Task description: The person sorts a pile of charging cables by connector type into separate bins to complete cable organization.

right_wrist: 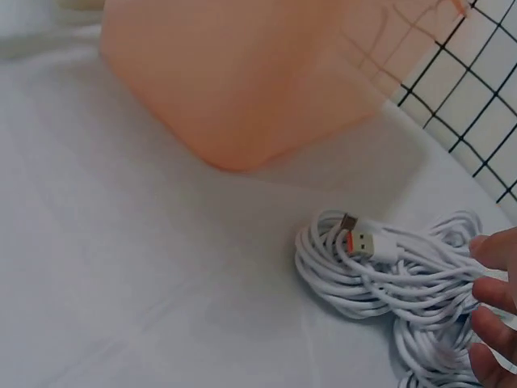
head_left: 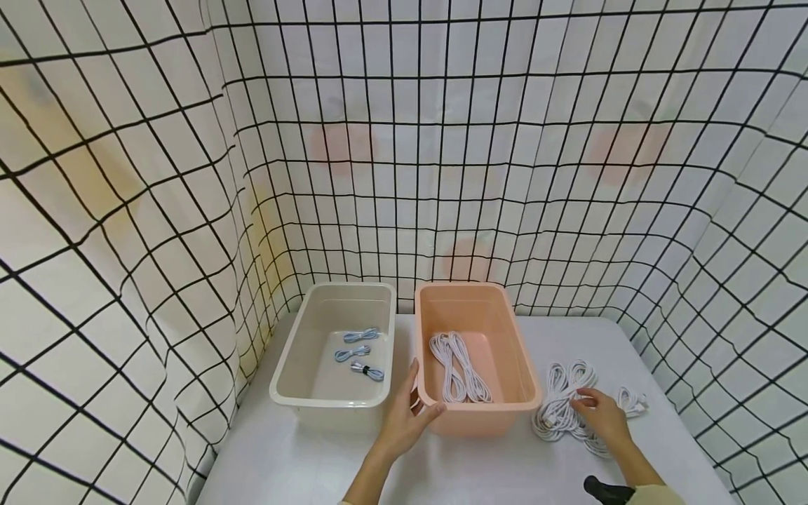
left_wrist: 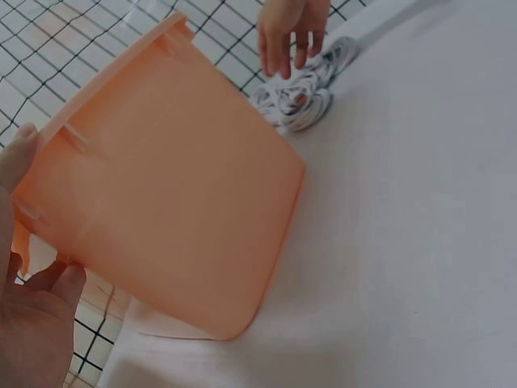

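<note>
My left hand (head_left: pixel 399 423) grips the near left corner of an orange plastic bin (head_left: pixel 473 423), thumb at the front rim and fingers along the side. Two coiled white cables (head_left: pixel 464 375) lie inside that bin. To its right, my right hand (head_left: pixel 606 419) is over a pile of bundled white cables (head_left: pixel 558 403) on the table. In the right wrist view, its loosely bent fingers (right_wrist: pixel 491 327) are spread at the edge of the pile and hold nothing. A USB plug (right_wrist: pixel 361 243) with an orange insert shows on the nearest bundle (right_wrist: pixel 343 279).
Left of the orange bin stands a cream bin (head_left: pixel 334 419) with several small light-blue cable bundles (head_left: pixel 361 335). Another white cable bundle (head_left: pixel 631 402) lies right of my right hand. Black wire grid (head_left: pixel 419 161) encloses the white table (head_left: pixel 505 470) at the back and sides.
</note>
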Motion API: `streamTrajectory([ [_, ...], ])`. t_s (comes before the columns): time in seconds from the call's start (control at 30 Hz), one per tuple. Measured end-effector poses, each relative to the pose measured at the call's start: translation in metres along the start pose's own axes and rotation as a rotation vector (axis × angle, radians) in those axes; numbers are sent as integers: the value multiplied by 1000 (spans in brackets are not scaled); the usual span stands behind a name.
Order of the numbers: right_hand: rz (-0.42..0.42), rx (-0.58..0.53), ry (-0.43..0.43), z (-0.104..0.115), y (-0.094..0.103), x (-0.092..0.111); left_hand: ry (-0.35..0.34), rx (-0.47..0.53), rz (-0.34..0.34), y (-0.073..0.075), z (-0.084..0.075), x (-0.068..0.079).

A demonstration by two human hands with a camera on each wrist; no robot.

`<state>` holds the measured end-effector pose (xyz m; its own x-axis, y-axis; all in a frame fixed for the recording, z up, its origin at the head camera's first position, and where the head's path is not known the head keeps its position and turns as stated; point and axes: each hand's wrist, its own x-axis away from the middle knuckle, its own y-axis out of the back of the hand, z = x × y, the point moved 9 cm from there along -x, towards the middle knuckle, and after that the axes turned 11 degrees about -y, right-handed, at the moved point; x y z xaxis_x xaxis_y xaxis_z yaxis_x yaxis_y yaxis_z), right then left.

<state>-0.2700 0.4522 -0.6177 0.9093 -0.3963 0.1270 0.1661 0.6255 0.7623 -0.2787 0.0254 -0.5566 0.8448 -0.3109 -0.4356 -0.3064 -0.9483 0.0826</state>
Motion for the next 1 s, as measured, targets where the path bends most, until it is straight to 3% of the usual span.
streamTrajectory([
  [0.2, 15, 21, -90, -15, -14, -6, -9, -4, 11, 0, 3, 1],
  [0.47, -25, 161, -141, -6, -23, -5, -19, -3, 7, 1, 1, 0],
  [0.77, -163, 92, -228, -6, -14, 0, -11, 6, 5, 1, 0, -1],
  [1.0, -208, -13, -290, -11, -5, 6, 24, 13, 6, 1, 2, 0],
])
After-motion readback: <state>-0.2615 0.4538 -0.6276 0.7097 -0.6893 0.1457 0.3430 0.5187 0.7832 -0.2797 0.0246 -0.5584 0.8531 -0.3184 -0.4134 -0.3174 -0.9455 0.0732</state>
